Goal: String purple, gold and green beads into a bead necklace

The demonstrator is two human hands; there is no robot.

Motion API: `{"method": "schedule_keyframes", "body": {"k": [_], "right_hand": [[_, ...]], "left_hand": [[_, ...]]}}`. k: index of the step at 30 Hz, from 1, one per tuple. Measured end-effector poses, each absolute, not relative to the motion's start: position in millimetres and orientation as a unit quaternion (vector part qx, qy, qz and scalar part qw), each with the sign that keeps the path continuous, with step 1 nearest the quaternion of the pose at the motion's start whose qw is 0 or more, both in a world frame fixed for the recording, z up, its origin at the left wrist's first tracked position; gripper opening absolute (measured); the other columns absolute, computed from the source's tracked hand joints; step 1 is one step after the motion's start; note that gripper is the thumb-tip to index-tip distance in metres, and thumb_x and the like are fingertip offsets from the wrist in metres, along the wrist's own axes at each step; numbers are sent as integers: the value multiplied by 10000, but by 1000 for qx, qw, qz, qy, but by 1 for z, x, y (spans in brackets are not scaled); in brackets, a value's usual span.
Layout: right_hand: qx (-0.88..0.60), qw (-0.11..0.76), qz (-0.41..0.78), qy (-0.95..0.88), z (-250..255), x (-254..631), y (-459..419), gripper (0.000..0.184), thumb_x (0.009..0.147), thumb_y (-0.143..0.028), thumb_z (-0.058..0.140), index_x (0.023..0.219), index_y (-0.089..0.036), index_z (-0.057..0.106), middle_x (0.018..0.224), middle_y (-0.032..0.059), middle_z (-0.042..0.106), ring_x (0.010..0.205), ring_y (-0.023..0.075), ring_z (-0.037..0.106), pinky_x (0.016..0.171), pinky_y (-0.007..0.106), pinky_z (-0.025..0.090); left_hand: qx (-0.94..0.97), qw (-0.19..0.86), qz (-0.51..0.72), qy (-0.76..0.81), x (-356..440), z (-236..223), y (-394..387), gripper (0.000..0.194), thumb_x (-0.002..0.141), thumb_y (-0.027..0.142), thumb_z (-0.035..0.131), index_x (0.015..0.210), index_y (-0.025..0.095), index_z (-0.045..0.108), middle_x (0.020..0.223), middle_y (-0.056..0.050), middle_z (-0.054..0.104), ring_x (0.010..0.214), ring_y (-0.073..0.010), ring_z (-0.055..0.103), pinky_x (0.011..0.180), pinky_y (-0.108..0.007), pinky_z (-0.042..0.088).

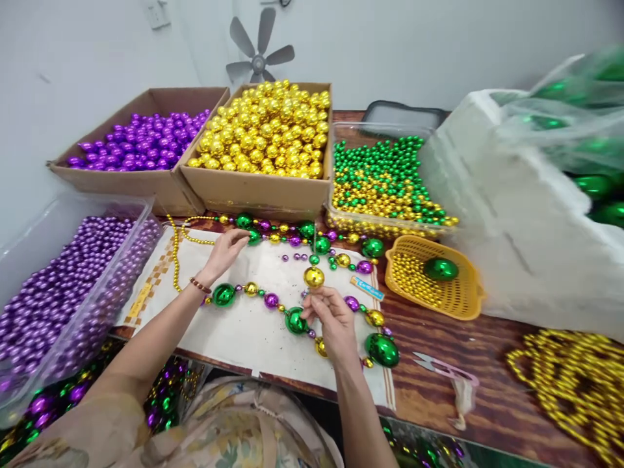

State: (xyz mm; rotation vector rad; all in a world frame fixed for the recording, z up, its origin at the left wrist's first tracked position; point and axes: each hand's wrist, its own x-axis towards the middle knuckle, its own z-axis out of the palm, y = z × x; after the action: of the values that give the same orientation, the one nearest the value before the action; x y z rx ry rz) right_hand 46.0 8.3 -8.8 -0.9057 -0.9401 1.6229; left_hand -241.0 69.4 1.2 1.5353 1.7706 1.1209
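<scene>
My right hand [334,322] is closed, its fingertips at the underside of a large shiny gold bead [314,277]. A thin upright line, thread or needle, shows above that bead, with a small green bead [314,259] on it. Beneath this hand runs a strand of green, gold and purple beads [271,300]. My left hand [230,252] is at the back of the white cloth [234,325], fingers pinched together beside a green bead [253,236] of the rear strand; whatever they hold is too small to make out. Several small purple beads [297,257] lie loose between the hands.
Cardboard boxes of purple beads [146,140] and gold beads [263,130] stand behind. Clear tubs hold small purple beads [63,292] and green-gold beads [380,175]. To the right are a yellow basket [470,296], scissors [446,368], a foam box [487,214] and gold bead strings [570,383].
</scene>
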Motion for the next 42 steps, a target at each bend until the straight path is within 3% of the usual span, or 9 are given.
{"method": "schedule_keyframes", "body": {"k": [4,12,16,19,23,28,42], "right_hand": [[-400,528,640,-390,-9,46,9,189,816,-347,738,840,-174,668,722,17,725,536,111,650,483,193,451],[-407,611,589,-339,-11,58,-6,186,817,-346,743,816,-183,653,733,43,758,544,136,675,494,212,461],[-395,626,593,-318,-15,59,-15,215,834,-375,733,789,-184,646,731,45,757,527,138,669,488,219,477],[-398,629,589,-315,-18,61,-18,225,844,-387,728,792,-180,657,723,43,751,511,131,657,489,221,484],[-394,627,598,-307,-18,64,-17,230,839,-388,734,789,-178,655,711,34,745,499,122,647,481,212,479],[-408,619,608,-284,-16,66,-15,216,829,-373,740,799,-181,647,725,26,748,513,119,654,494,211,476],[-424,612,615,-258,-21,67,-12,238,817,-386,749,808,-183,625,722,18,736,499,112,637,481,205,475]], "left_hand": [[609,279,440,598,-198,22,77,251,920,372,584,1061,209,712,1053,-65,747,959,-206,688,881,-354,552],[797,185,355,452,-109,55,140,190,962,237,543,1028,191,715,981,-61,732,897,-185,674,852,-327,535],[847,88,328,410,-68,55,178,252,999,244,474,1063,164,704,989,-98,696,947,-203,645,885,-342,529],[861,33,235,451,-45,61,219,292,986,190,439,1086,136,708,1062,-131,695,1023,-224,635,944,-354,506],[874,63,54,479,-24,65,276,319,884,98,485,1037,153,759,1055,-107,740,1030,-224,662,947,-320,494],[875,108,-26,472,-5,48,316,394,765,111,600,1117,159,771,1114,-103,749,1054,-247,660,922,-303,492],[864,129,-36,485,-6,33,325,336,710,89,612,992,124,792,982,-106,761,937,-216,660,817,-275,491]]}}
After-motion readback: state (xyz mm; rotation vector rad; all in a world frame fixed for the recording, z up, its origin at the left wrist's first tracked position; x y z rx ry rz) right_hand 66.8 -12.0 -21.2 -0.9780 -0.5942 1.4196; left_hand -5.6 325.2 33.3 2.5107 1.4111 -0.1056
